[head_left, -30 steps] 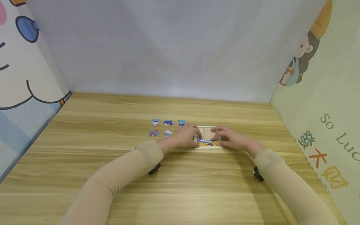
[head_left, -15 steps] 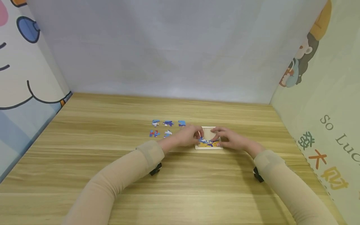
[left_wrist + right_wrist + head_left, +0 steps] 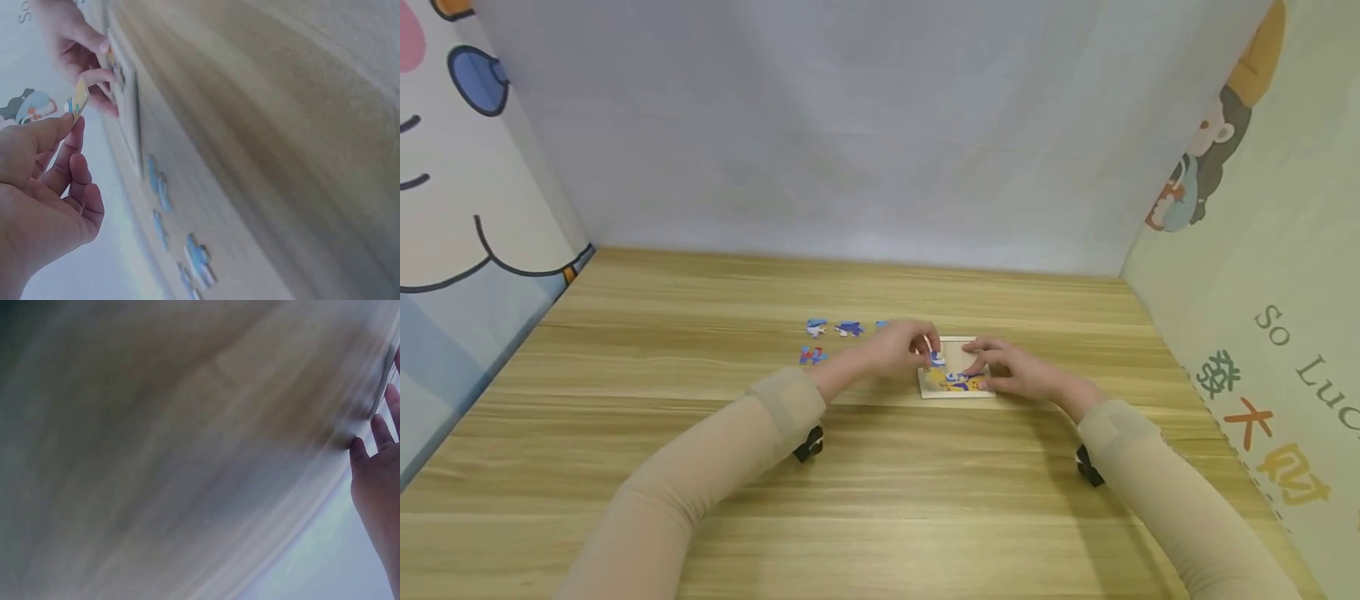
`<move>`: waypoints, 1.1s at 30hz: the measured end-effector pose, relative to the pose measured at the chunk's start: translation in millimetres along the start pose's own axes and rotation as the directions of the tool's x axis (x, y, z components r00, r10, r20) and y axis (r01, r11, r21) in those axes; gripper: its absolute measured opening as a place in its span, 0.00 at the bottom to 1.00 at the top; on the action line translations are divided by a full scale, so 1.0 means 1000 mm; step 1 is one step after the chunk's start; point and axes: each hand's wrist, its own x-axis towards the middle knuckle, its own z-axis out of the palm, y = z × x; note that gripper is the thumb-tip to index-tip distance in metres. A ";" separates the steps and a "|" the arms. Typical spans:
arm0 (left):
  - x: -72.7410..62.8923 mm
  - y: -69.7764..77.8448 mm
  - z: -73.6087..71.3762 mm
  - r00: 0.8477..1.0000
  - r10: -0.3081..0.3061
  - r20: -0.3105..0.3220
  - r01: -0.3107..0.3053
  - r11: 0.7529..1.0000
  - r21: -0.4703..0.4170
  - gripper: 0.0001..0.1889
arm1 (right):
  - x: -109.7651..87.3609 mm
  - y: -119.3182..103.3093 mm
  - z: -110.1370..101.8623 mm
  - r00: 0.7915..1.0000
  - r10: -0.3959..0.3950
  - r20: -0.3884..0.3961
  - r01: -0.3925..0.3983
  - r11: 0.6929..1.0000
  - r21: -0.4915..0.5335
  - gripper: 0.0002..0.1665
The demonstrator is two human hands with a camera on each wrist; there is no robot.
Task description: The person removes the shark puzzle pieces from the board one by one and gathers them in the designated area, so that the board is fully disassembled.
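My left hand point(image 3: 898, 346) pinches a puzzle piece point(image 3: 77, 100), yellow with blue and white, between thumb and fingertips. In the left wrist view the piece is raised and tilted; in the head view it overlaps the left side of a shallow wooden puzzle tray point(image 3: 958, 396). Joined yellow and blue pieces point(image 3: 968, 383) lie along the tray's near side, and bare wood shows behind them. My right hand point(image 3: 1018, 371) rests at the tray's right side, fingers spread over its edge and the pieces. The right wrist view catches that hand only at its margin.
Left of the tray, several loose pieces lie on the wooden table point(image 3: 880, 500), among them a blue-white piece point(image 3: 816, 327), a dark blue piece point(image 3: 849, 329) and a red-blue piece point(image 3: 812, 356). My left forearm hides others. A pale curtain point(image 3: 865, 142) stands behind the table.
My left hand has drawn up and back from the tray's near left corner with the piece between its fingers. It now covers some loose pieces. The right hand stays in place.
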 end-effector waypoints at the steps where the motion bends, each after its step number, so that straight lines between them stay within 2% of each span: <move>1: -0.002 0.001 -0.003 1.000 -0.005 0.000 0.005 1.000 -0.004 0.06 | 0.000 0.000 0.000 1.000 0.005 0.001 -0.005 1.000 0.001 0.11; 10: -0.019 -0.004 -0.031 0.999 -0.038 0.013 0.039 0.999 -0.031 0.06 | 0.000 -0.001 0.000 0.999 0.039 0.017 -0.038 0.999 -0.007 0.11; 17: -0.040 -0.004 -0.050 0.998 -0.063 -0.021 0.062 0.996 -0.060 0.07 | 0.000 -0.001 -0.001 0.999 0.035 0.020 -0.035 0.999 -0.012 0.10; 27: -0.073 -0.013 -0.062 0.994 -0.081 -0.071 0.075 0.994 -0.073 0.07 | -0.002 0.000 0.001 1.000 0.003 0.013 -0.003 1.000 -0.018 0.10; 33: -0.098 -0.028 -0.069 0.990 -0.095 -0.106 0.082 0.989 -0.120 0.07 | 0.000 0.000 0.002 1.000 -0.020 -0.003 0.020 0.999 -0.030 0.10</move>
